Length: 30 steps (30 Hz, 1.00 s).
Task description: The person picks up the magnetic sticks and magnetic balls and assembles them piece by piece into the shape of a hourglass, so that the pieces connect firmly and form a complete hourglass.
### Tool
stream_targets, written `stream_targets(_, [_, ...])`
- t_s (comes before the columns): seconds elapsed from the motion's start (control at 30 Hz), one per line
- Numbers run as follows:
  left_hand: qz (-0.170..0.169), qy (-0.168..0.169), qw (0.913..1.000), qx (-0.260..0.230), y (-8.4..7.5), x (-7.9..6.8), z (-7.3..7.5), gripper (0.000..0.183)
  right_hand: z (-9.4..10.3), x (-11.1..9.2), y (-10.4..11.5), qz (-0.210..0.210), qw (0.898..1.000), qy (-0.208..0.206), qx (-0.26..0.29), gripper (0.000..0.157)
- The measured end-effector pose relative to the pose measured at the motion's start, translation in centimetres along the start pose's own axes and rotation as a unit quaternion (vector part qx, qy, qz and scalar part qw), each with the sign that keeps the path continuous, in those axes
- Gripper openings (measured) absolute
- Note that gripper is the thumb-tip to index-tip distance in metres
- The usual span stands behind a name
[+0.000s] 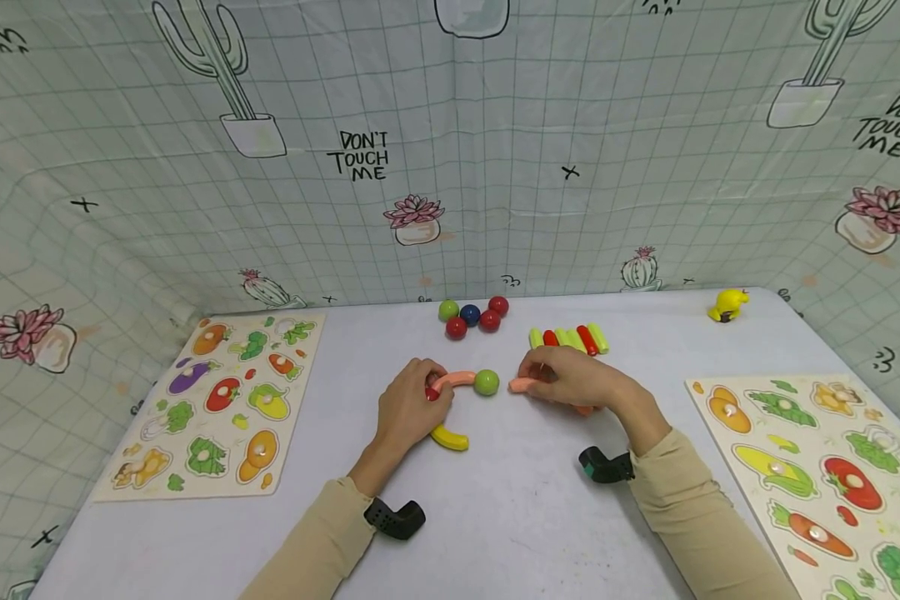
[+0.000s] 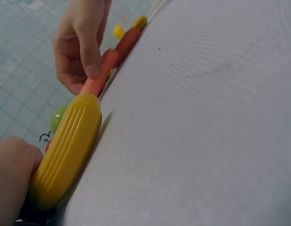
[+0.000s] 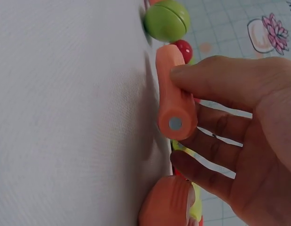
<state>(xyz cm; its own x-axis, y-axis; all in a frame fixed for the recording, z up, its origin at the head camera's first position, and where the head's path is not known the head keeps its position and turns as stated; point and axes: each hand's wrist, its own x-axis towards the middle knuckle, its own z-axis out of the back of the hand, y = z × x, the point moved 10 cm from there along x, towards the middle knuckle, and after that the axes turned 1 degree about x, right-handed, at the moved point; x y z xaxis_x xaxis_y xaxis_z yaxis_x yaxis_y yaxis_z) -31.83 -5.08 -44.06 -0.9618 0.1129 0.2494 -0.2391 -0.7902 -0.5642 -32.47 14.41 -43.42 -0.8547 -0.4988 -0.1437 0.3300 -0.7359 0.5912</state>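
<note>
Resting between the thumb and fingers of the right hand (image 1: 566, 375), a short salmon-coloured piece (image 3: 171, 89) is held near the middle of the white tabletop (image 1: 495, 492), just to the right of a green ball (image 1: 486, 382) and apart from it. Whether the piece is fully lifted cannot be told. The right grip is closed only as far as the piece's thickness: the thumb is laid along one side, and the lower fingers are spread loosely beyond it. By the left grip, with fingers bent inward, a red ball (image 1: 432, 393) is pinched at the end of a curved pink piece (image 1: 457, 378), whose other end is met by the green ball. A ridged yellow piece (image 1: 450, 438) is seen just below the left hand (image 1: 412, 400), and an orange piece (image 3: 164, 207) lies beneath the right.

The salmon piece is judged to be light, stiff plastic, unlikely to be dented or broken, though its smooth, rounded sides might be slippery under a hurried pinch. A grey disc (image 3: 175, 123), probably a magnet, is set into its wider end, so a sudden tug near other magnets could be felt. It is best taken by its narrower middle, with both ends left uncovered.
</note>
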Motion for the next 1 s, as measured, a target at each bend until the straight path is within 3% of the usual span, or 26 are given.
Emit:
stream_targets(0.2, [0.015,0.008,0.9998,-0.008,0.2,0.0,-0.1,0.016,-0.1,0.1,0.3,0.004,1.0,-0.003,0.013,0.015])
stream_targets(0.6, [0.006,-0.006,1.0,0.0,0.1,0.0,0.1,0.014,0.1,0.4,1.3,0.02,0.999,-0.034,-0.007,0.014])
stream_targets(1.0, [0.008,-0.008,0.9999,0.001,0.1,0.0,0.1,0.013,-0.7,0.6,1.8,0.02,0.999,-0.03,-0.011,0.015])
